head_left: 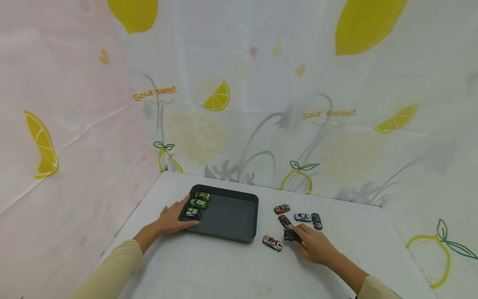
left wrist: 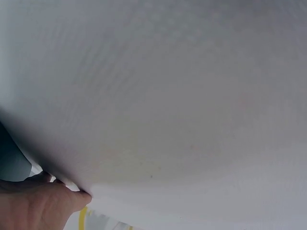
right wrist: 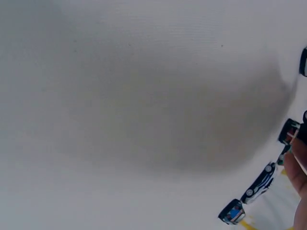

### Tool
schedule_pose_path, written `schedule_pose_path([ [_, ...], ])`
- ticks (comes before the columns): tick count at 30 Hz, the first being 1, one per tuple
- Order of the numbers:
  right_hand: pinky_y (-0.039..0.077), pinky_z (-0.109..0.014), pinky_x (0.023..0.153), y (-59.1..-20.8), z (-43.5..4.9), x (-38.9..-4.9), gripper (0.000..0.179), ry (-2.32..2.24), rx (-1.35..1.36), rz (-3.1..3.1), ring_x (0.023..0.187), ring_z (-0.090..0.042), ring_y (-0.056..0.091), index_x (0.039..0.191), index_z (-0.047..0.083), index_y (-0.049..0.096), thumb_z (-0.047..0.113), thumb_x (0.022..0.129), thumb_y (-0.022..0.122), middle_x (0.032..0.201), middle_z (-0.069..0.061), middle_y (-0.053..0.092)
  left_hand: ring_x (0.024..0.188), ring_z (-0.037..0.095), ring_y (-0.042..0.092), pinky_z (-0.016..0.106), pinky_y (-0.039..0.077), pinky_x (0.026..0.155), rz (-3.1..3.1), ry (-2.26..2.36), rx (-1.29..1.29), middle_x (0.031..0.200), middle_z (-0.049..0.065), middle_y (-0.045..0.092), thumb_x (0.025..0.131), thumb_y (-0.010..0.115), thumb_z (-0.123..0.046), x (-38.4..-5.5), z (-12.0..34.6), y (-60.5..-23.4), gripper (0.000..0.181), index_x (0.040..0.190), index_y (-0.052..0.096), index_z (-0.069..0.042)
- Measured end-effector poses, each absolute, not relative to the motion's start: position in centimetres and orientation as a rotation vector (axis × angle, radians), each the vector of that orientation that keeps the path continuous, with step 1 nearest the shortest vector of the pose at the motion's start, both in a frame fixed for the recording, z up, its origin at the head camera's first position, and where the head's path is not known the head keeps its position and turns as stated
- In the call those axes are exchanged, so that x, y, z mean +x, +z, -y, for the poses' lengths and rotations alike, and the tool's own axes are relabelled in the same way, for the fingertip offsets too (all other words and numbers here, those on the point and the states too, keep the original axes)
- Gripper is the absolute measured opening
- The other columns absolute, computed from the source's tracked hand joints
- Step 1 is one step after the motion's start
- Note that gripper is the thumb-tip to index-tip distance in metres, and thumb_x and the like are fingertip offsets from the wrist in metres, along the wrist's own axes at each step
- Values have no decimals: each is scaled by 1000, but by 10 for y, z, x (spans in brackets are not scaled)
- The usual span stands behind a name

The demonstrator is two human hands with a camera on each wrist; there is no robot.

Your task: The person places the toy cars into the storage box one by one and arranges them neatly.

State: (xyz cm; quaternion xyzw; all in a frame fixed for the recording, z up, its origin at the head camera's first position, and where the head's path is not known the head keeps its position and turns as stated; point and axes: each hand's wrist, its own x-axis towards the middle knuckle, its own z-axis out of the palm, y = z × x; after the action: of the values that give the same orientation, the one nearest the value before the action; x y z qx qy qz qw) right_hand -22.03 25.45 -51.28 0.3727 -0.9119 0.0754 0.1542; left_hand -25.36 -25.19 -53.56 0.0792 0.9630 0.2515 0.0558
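Lemon-printed sheeting (head_left: 231, 62) is enclosing a white worktop (head_left: 354, 232). Nearest, a white-and-red car (head_left: 271, 243) is lying just right of the near right corner of a dark tray (head_left: 231, 216). Beyond it, the right hand (head_left: 315, 243) is pinching a black car (head_left: 291, 236); whether that car is touching the worktop is unclear. The left hand (head_left: 171, 218) is resting at the tray's near left corner, fingers extended. Three cars (head_left: 198, 203) are lining the tray's left wall. Farther back, a red-and-black car (head_left: 285, 220), a dark blue car (head_left: 316, 221), a white-and-blue car (head_left: 302, 217) and an orange-red car (head_left: 281, 209) are clustering. Because they are crowding the right hand, its fingers could be knocking the red-and-black car aside; a loose pinch could be dropping the black car; uneven left-hand pressure could be shifting the tray.
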Motion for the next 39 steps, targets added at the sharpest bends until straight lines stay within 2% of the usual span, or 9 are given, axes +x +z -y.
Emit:
schedule_pose_path([
  [9, 58, -32, 67, -501, -242, -231, 37, 239, 964, 2587, 82, -14, 68, 114, 6, 66, 23, 83, 79, 102, -3, 68, 145, 50, 25, 75, 11, 111, -2908, 763, 241, 160, 23, 27, 82, 65, -67, -253, 254, -538, 111, 160, 11, -9],
  [15, 58, -29, 66, -497, -232, -234, 37, 247, 906, 2662, 82, -11, 67, 116, 10, 65, 28, 86, 76, 103, -1, 68, 145, 49, 25, 75, 11, 111, -2911, 746, 240, 160, 22, 27, 82, 64, -68, -252, 254, -539, 111, 160, 10, -10],
  [23, 54, -25, 64, -496, -215, -240, 37, 313, 953, 2613, 77, -6, 61, 118, 9, 65, 25, 86, 76, 100, 1, 66, 145, 50, 25, 75, 11, 111, -2903, 755, 243, 160, 23, 27, 81, 64, -69, -252, 253, -534, 112, 160, 9, -10],
  [27, 53, -27, 64, -493, -205, -243, 39, 325, 969, 2622, 76, -8, 60, 120, 7, 66, 27, 88, 74, 104, -2, 66, 144, 49, 28, 75, 13, 110, -2914, 744, 248, 158, 24, 30, 81, 64, -68, -253, 252, -534, 112, 159, 11, -9],
  [31, 57, -32, 70, -489, -194, -246, 39, 360, 943, 2646, 84, -13, 65, 121, 9, 67, 30, 88, 73, 110, -4, 67, 144, 48, 27, 74, 12, 111, -2913, 748, 245, 158, 25, 29, 82, 66, -66, -252, 251, -533, 111, 159, 11, -8],
  [39, 50, -24, 63, -485, -164, -258, 33, 486, 928, 2591, 77, -6, 57, 115, 13, 69, 29, 87, 75, 99, 2, 65, 145, 48, 27, 74, 12, 111, -2902, 748, 259, 159, 24, 28, 80, 66, -69, -252, 251, -533, 114, 160, 10, -10],
])
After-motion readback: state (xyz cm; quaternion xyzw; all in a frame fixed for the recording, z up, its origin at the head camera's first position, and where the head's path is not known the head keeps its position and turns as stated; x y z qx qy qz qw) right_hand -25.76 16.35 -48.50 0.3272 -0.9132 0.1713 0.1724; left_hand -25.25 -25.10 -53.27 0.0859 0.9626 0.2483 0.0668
